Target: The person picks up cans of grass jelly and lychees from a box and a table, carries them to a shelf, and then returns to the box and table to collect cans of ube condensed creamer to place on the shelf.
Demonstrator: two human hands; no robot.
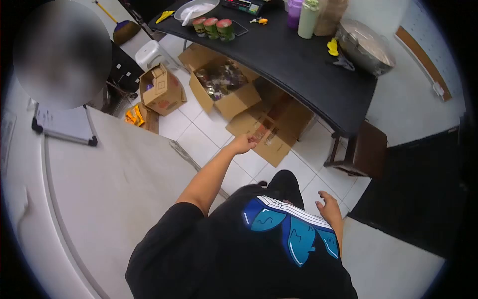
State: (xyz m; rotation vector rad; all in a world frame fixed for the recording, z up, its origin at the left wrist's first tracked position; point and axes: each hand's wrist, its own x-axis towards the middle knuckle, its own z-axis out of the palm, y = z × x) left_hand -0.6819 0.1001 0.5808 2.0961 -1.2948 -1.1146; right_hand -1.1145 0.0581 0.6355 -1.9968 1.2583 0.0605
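Note:
My left hand [242, 143] is stretched forward over the floor, its fingers pinched together. At the fingertips is a reddish printed strip [260, 131], seen against a flattened cardboard sheet [279, 149]; I cannot tell whether the strip is in the fingers or lies on the sheet. My right hand [328, 207] hangs beside my body, fingers apart and holding nothing. Beyond my left hand stands an open cardboard box [238, 102] with several jars or cans [219, 82] inside.
A black table [298, 65] bears three red-topped cans [211, 28], a scale [244, 5], a green bottle [308, 20] and a large metal bowl [366, 47]. A brown stool [366, 149] stands at its right end. Another box [162, 92] and a person [62, 55] are at left.

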